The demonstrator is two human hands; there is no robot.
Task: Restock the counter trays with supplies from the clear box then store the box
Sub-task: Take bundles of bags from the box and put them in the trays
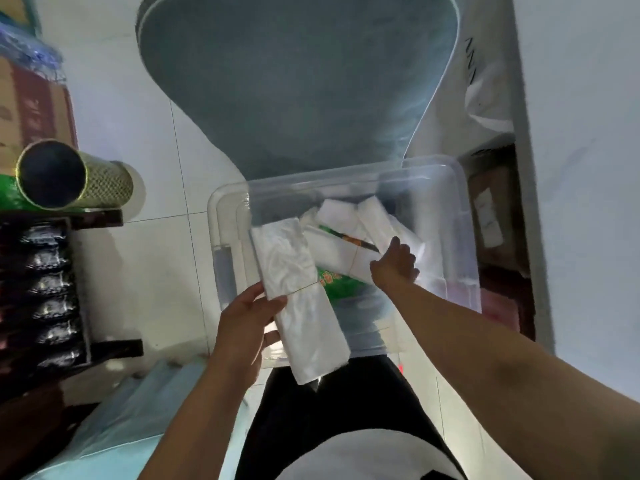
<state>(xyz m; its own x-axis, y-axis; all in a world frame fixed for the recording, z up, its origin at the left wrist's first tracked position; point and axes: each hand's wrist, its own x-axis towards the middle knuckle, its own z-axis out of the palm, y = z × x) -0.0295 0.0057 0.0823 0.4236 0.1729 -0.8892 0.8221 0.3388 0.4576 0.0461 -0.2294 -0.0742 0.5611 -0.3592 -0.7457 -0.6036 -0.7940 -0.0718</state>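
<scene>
Clear box (464,237) sits on the tiled floor (156,265) just ahead of our knees, its lid off, holding several white bundles of plastic bags. Our left hand (242,334) grasps one long bundle (298,299), tied round the middle with a thin band; thumb on top, fingers beneath, the bundle slanting over the box's near-left corner with its lower end hanging past the near rim. Our right hand (394,268) reaches down inside the box and its fingers curl over a second banded bundle (332,252) lying across the middle; whether they have actually clamped on it, we cannot tell. Beneath that bundle a green printed packet (332,280) shows through, and more white bundles (341,211) lean toward the far wall of the box. Beyond the far rim stands a large grey-blue rounded object (294,81). To the left of the box, well apart from it, a dark rack (45,289) holds shiny wrapped items, and a gold-patterned tube (72,174) lies above it.
</scene>
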